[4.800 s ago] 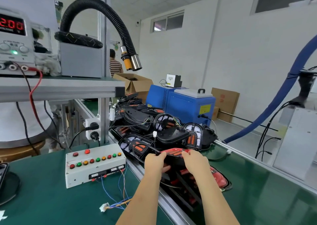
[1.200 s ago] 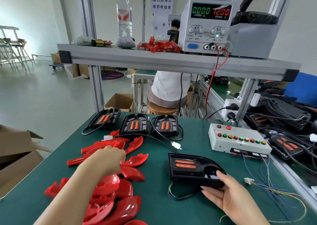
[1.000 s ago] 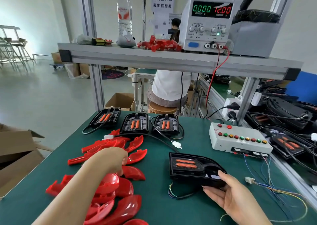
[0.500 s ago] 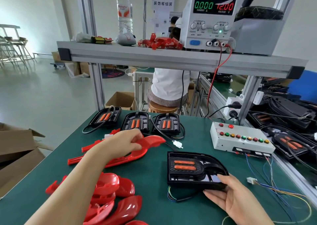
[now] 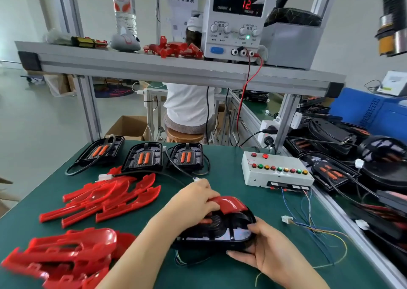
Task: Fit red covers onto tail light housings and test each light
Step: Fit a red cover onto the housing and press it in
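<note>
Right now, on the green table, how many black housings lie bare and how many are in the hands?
Bare housings, back row: 3
Held housing, left hand holding red cover over it, right hand gripping its rim: 1
Total: 4

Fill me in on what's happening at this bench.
A person is fitting a red cover onto a black housing on the bench. The left hand holds the cover over the housing's far end; the right hand grips its near edge. The cover is not seated yet: much of the housing's inside shows. To the left lie spare covers, three more housings wait at the back, and the test box stands to the right.
</note>
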